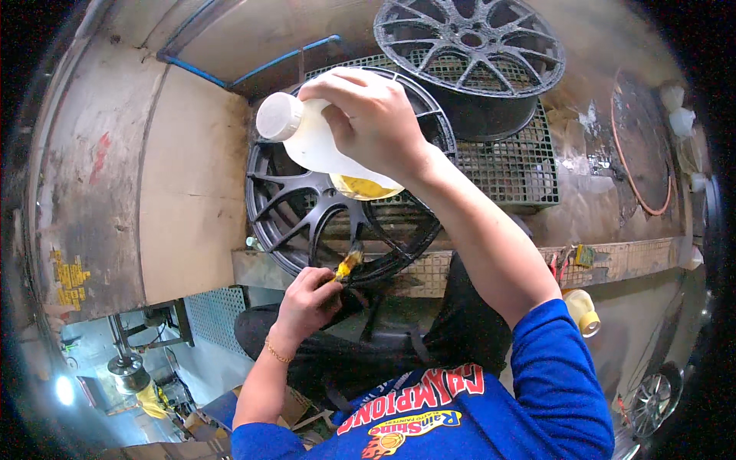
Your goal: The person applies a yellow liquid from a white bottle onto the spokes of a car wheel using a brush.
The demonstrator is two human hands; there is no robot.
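Note:
My right hand (376,115) grips a whitish plastic bottle (314,146) with a white screw cap, held tilted above a black spoked wheel rim (295,184). Yellow shows at the bottle's lower end; whether it is liquid or a label I cannot tell. Closed around the yellow handle of a small brush (349,265), my left hand (308,303) is at the rim's near edge. The dark bristles point up toward the spokes. Part of the rim is hidden beneath the bottle and my right hand.
A second dark wheel rim (471,38) rests on a green plastic grate (529,172) at the far right. A low ledge (613,262) runs along the near side. Beyond it on the right is a yellow-capped bottle (586,314). Wooden boards (184,184) stand left; a reddish hose (617,138) lies right.

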